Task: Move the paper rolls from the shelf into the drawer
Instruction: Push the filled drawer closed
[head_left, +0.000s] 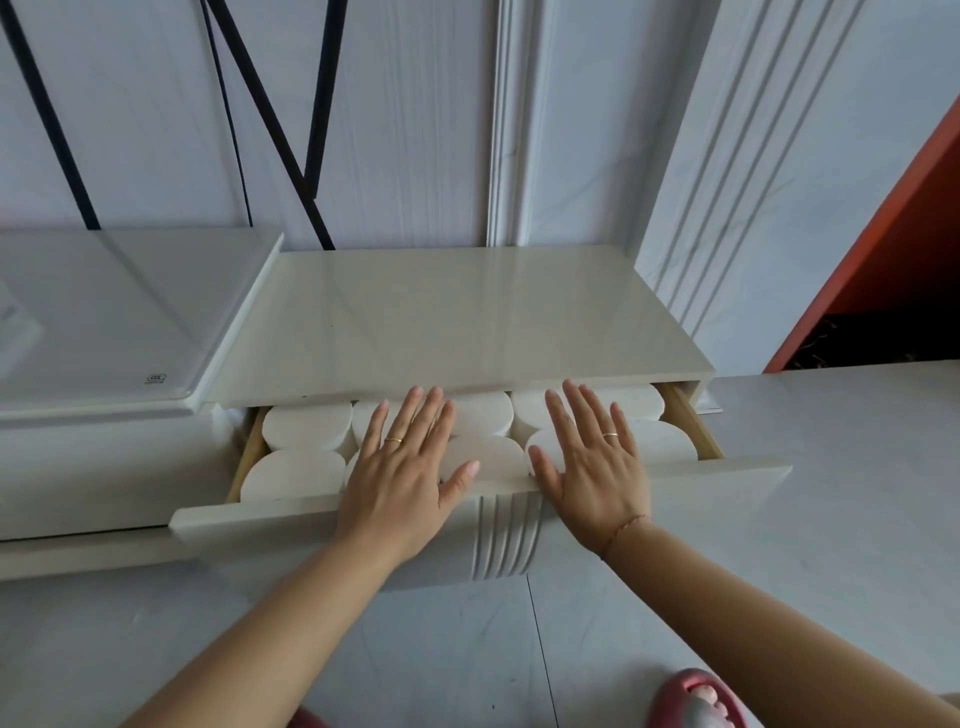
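Observation:
Several white paper rolls (304, 425) stand on end, packed in two rows inside the open drawer (249, 514) of a cream cabinet. My left hand (405, 467) lies flat, fingers spread, on the rolls left of the middle, its heel over the drawer's front edge. My right hand (592, 457) lies flat the same way on the rolls right of the middle. Neither hand holds anything. The glossy cabinet top (457, 317) above the drawer carries no rolls. The back row is partly hidden under the top.
A lower white glass-topped unit (104, 317) adjoins the cabinet on the left. Wall panels and black cables rise behind. An orange board (883, 234) leans at the right. My foot in a red slipper (696, 699) rests on the pale tiled floor.

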